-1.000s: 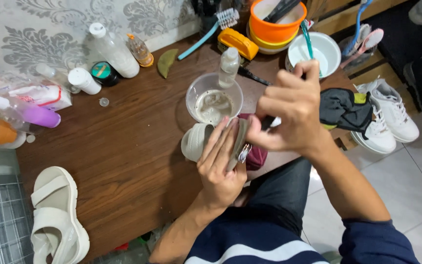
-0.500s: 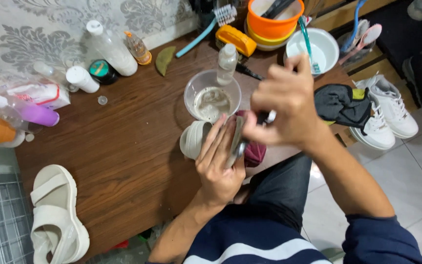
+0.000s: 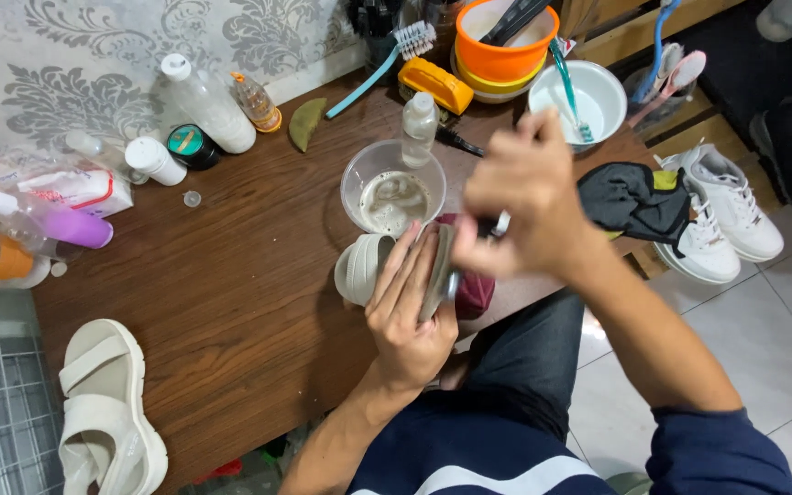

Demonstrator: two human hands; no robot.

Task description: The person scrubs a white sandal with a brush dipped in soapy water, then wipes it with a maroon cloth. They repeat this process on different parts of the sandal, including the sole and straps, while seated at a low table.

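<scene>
**Scrubbing a cream sandal at the table's edge**

Gripping a cream sandal (image 3: 366, 268) from beneath, the left hand (image 3: 412, 312) wraps its fingers along the sole and tilts it on edge over a maroon cloth (image 3: 475, 291). The right hand (image 3: 522, 203), blurred, is closed on a small brush (image 3: 500, 224) just beside the sandal's sole. A clear plastic bowl (image 3: 392, 189) with milky residue stands just behind, on the wooden table (image 3: 231, 312). A second cream sandal (image 3: 103, 412) lies well apart at the left.

grey damask wall (image 3: 75, 55), brown wood table (image 3: 231, 312), white tile floor (image 3: 781, 339)
</scene>
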